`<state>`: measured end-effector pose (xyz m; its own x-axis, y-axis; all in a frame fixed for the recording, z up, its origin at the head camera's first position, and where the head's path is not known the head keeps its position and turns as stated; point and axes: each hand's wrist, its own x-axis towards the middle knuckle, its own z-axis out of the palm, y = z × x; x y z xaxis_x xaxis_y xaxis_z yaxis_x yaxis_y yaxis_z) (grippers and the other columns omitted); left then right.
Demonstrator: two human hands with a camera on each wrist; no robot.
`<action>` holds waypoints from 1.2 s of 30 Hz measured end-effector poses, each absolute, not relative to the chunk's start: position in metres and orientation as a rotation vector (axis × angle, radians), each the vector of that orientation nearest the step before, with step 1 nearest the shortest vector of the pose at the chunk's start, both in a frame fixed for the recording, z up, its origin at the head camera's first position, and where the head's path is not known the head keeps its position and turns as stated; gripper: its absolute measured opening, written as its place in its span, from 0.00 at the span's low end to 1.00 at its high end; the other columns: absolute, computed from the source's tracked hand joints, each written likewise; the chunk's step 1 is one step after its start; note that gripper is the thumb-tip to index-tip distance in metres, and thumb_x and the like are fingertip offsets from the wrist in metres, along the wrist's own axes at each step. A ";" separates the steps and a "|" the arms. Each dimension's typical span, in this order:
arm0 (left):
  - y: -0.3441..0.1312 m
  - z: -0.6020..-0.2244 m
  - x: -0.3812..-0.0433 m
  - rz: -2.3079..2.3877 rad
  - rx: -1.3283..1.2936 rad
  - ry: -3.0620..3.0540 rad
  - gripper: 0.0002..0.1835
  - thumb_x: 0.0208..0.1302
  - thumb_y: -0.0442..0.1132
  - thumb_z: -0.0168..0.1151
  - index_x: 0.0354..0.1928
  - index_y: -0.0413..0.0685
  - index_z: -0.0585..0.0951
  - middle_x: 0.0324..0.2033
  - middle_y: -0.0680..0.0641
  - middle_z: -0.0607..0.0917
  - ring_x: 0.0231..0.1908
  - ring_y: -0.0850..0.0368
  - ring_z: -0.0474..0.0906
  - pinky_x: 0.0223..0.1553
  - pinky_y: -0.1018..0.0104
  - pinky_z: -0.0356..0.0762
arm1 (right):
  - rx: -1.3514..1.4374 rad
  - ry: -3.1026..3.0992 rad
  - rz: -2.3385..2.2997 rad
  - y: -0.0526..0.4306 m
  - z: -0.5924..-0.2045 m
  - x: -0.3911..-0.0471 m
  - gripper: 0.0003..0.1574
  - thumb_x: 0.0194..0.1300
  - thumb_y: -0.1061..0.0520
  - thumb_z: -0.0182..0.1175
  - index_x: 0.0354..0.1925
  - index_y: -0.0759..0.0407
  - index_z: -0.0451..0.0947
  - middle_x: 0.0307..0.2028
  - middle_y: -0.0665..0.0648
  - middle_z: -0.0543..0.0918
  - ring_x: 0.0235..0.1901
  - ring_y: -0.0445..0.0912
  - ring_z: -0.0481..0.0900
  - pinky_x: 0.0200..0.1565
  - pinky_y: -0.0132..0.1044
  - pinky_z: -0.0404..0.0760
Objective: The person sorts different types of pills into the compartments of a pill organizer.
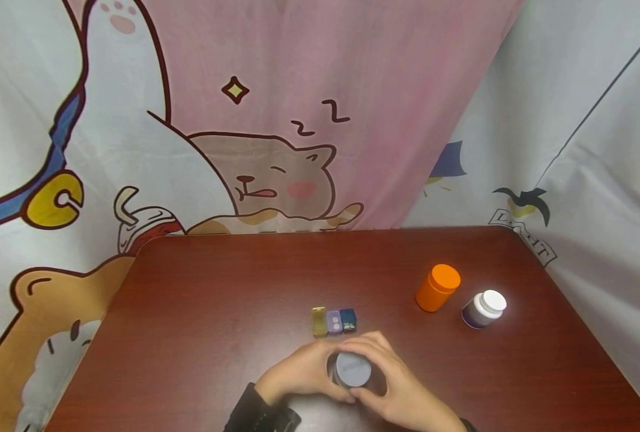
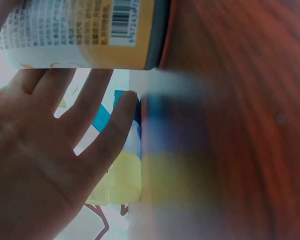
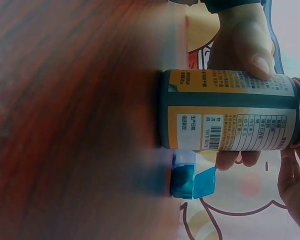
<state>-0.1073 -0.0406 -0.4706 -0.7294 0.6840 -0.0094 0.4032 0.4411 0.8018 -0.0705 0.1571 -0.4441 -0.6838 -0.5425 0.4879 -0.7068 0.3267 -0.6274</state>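
Observation:
An upright bottle with a grey lid (image 1: 353, 369) is between my two hands at the table's near side. Its white and orange label with a barcode (image 3: 220, 127) shows in the right wrist view, and its dark base is right at the tabletop. My left hand (image 1: 302, 373) grips the bottle's body, the thumb (image 3: 260, 62) on one side and fingers behind. Around the lid at the top curl the thumb and fingers of my right hand (image 1: 406, 387). Just beyond the hands sit three small boxes: yellow (image 1: 319, 323), purple (image 1: 334, 323) and blue (image 1: 348, 320).
To the right stand an orange bottle (image 1: 437, 289) and a white-capped bottle (image 1: 484, 309). The blue box's flap lid (image 3: 204, 183) stands open. Behind the brown table (image 1: 217, 282) hangs a curtain with cartoon animals (image 1: 277, 174).

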 end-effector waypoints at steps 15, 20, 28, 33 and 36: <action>-0.041 -0.469 -0.108 1.190 0.970 2.363 0.35 0.35 0.52 0.76 0.53 0.65 0.77 0.41 0.61 0.86 0.40 0.73 0.76 0.45 0.72 0.77 | 1.299 -2.264 1.267 0.160 -0.421 -0.074 0.36 0.46 0.64 0.68 0.56 0.63 0.71 0.52 0.59 0.78 0.54 0.47 0.70 0.59 0.30 0.67; -0.041 -0.468 -0.107 1.175 0.931 2.344 0.33 0.35 0.52 0.76 0.50 0.63 0.79 0.40 0.60 0.87 0.39 0.73 0.77 0.45 0.72 0.77 | 1.250 -2.287 1.301 0.175 -0.422 -0.069 0.38 0.43 0.67 0.68 0.56 0.64 0.71 0.52 0.60 0.77 0.53 0.46 0.71 0.61 0.21 0.64; -0.040 -0.469 -0.106 1.155 0.913 2.357 0.34 0.35 0.54 0.76 0.51 0.63 0.79 0.45 0.61 0.86 0.47 0.71 0.76 0.52 0.67 0.76 | 1.067 -2.450 1.146 0.214 -0.447 -0.064 0.40 0.43 0.65 0.70 0.57 0.52 0.73 0.52 0.53 0.76 0.53 0.41 0.70 0.59 0.17 0.62; -0.040 -0.469 -0.107 1.152 0.919 2.369 0.34 0.35 0.53 0.76 0.51 0.63 0.79 0.46 0.61 0.86 0.48 0.71 0.76 0.54 0.66 0.75 | 0.915 -2.610 1.009 0.237 -0.455 -0.060 0.34 0.45 0.58 0.72 0.52 0.45 0.73 0.50 0.48 0.76 0.49 0.37 0.71 0.53 0.16 0.67; -0.040 -0.469 -0.106 1.142 0.923 2.377 0.34 0.35 0.53 0.75 0.51 0.63 0.79 0.46 0.61 0.86 0.48 0.70 0.76 0.55 0.65 0.75 | 0.831 -2.636 0.994 0.249 -0.461 -0.060 0.29 0.44 0.56 0.72 0.46 0.49 0.72 0.48 0.50 0.78 0.46 0.36 0.73 0.48 0.17 0.69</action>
<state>-0.1064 -0.0402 -0.4688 -0.7283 0.6846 -0.0277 0.4062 0.4640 0.7872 -0.0596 0.2493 -0.4612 -0.8207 -0.4339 0.3717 -0.5713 0.6147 -0.5439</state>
